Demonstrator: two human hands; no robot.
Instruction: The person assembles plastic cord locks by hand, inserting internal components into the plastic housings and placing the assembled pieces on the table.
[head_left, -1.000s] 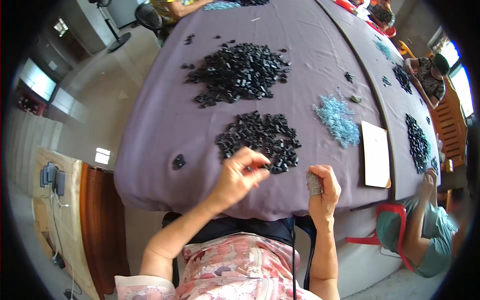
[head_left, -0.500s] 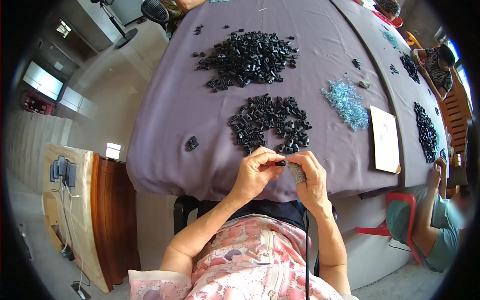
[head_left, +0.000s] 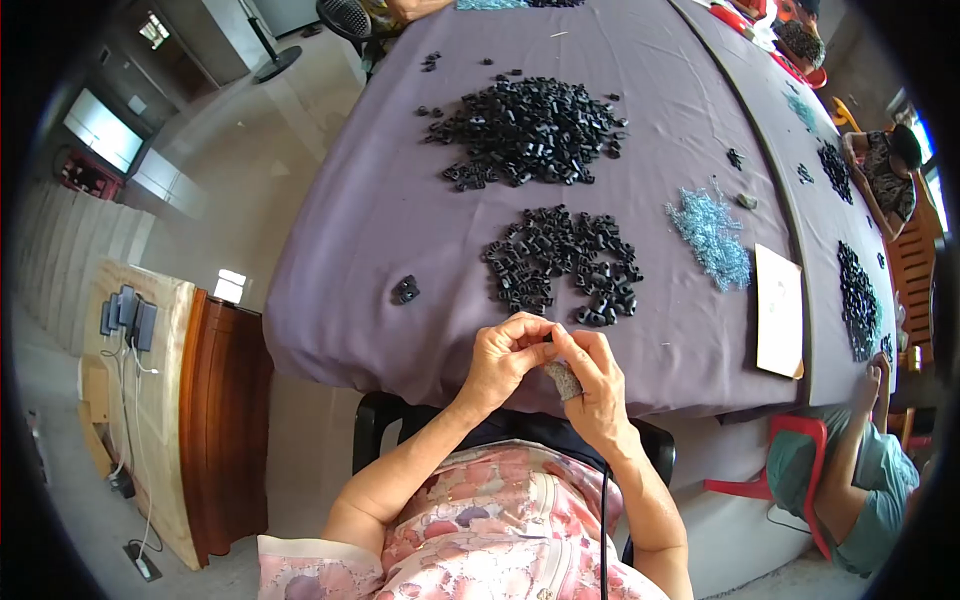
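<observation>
In front of my body, my left hand [head_left: 503,366] pinches a small black plastic part [head_left: 548,338], mostly covered by the fingertips. My right hand [head_left: 597,385] meets it there, with thumb and forefinger pressed together at the part. Whatever those right fingertips hold is too small to see. A grey speckled piece [head_left: 563,380], like cloth, shows against the right fingers; whether it is worn or held is unclear. Just beyond both hands lies a loose group of black plastic parts [head_left: 525,262] on the purple-grey tablecloth [head_left: 370,230].
Farther back is a larger heap of black parts [head_left: 540,130]. To the right lie a pile of clear bluish pieces [head_left: 712,240] and a white card [head_left: 778,310]. A black cluster [head_left: 405,290] sits left. Other people [head_left: 855,480] sit along the right side, one on a red chair [head_left: 815,480].
My right hand has moved left, so its fingertips now touch those of my left hand around the black part. The camera view has shifted slightly, and the table appears lower and further right.
</observation>
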